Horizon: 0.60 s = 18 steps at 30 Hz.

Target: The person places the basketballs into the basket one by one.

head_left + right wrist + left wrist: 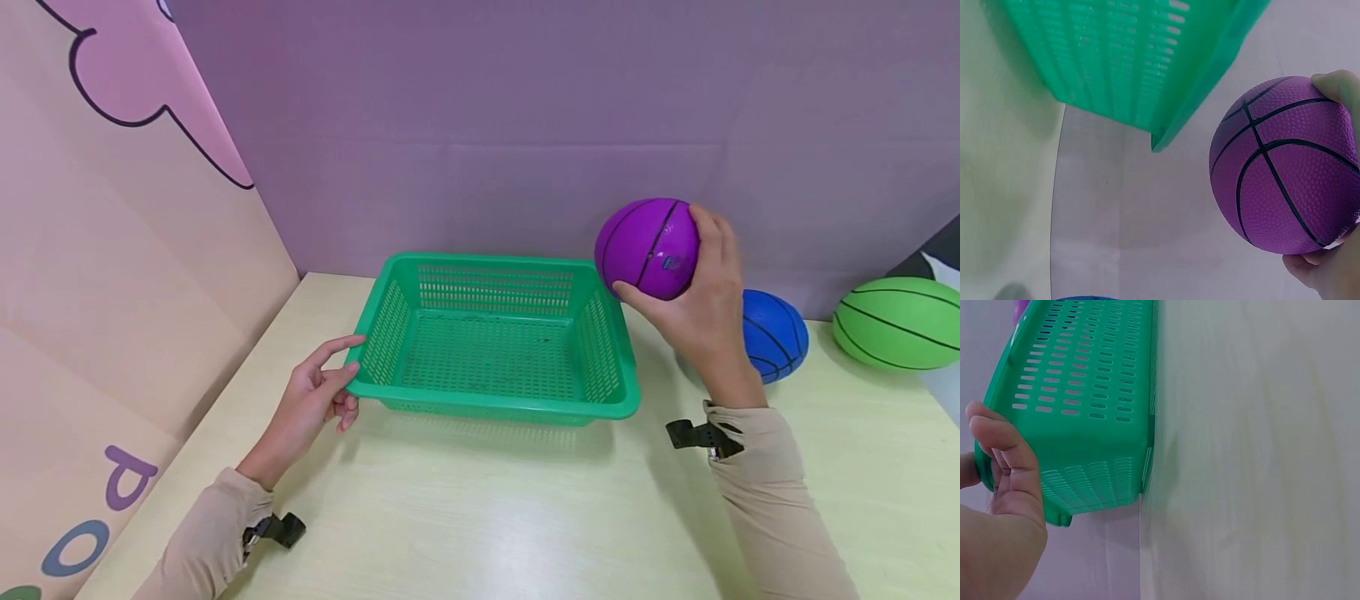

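There is passage across the table (465,500) before the green basket (495,402), but rightward a blue ball (782,337) obstructs.

We have a basket (487,404) on the table (465,517), a back wall (465,100) behind it, a side wall (90,275) to the left. We see the left hand (315,387) at its left rim. Right hand (708,304) has one ball (648,250) up near its right end, apart from it. Right of that, we get a second ball (776,337) on the table, then a third ball (900,325) farther right.
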{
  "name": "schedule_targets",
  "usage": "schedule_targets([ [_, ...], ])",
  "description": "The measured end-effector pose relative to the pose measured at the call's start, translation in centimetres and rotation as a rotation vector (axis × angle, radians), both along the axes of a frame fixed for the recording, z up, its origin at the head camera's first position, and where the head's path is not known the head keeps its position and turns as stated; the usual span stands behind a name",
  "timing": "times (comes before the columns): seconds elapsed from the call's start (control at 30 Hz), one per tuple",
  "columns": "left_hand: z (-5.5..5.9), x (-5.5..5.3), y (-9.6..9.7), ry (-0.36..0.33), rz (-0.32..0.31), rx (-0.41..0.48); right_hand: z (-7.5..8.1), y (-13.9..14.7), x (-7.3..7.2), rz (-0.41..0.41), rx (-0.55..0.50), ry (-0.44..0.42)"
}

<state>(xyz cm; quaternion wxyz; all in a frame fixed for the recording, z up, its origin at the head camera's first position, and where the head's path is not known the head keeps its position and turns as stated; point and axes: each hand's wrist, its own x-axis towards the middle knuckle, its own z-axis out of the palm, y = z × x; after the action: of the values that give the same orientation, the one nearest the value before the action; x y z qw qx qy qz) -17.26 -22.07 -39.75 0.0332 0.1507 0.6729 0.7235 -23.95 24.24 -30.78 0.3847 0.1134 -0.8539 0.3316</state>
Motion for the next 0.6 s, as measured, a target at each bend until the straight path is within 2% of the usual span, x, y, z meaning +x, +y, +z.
schedule_targets([
  [0.27,0.1,0.1,0.1,-0.009,-0.003,0.012,0.1,-1.3,0.4,0.045,0.015,0.018],
  [0.6,0.0,0.0,0.3,-0.015,-0.008,0.038,-0.2,-2.6,0.3,0.086,-0.002,-0.032],
])
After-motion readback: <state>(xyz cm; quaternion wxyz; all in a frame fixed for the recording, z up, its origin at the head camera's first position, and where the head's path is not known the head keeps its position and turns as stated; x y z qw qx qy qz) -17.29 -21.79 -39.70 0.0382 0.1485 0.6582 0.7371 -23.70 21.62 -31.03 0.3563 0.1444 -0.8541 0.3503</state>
